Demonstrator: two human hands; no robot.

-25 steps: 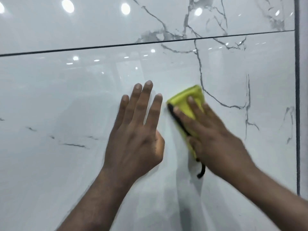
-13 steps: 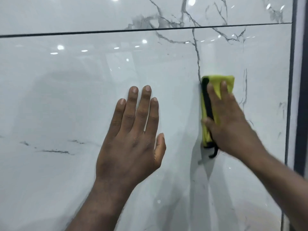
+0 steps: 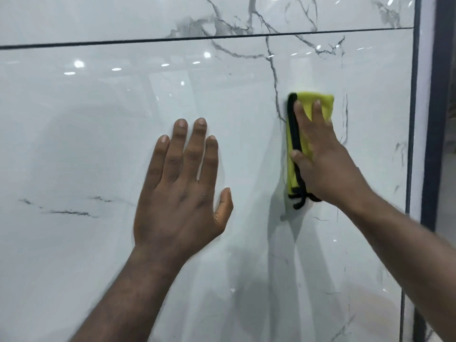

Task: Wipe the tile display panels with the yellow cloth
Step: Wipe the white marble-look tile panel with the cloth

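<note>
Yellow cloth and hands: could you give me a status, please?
Left hand flat on glossy white marble-veined tile panel. Right hand presses folded yellow black-edged cloth against it. Nothing blocking.

**A:** Where does the view look from?

**B:** From the person's head. It faces an upright, glossy tile panel (image 3: 98, 144) almost square on, with a slight downward tilt.

**A:** How near?

**B:** Within arm's reach. Both forearms enter from the bottom edge, and the left hand (image 3: 182, 193) and right hand (image 3: 328, 164) meet the panel around mid-frame.

**A:** How much of the scene fits in?

**B:** The panel fills nearly everything. A dark seam (image 3: 172, 40) crosses near the top, slanting up to the right, with a strip of the upper panel (image 3: 98, 18) above it. A dark vertical frame (image 3: 441, 119) closes the right edge.

**A:** Is there a second view to compare?

**B:** No, just this one.
</note>
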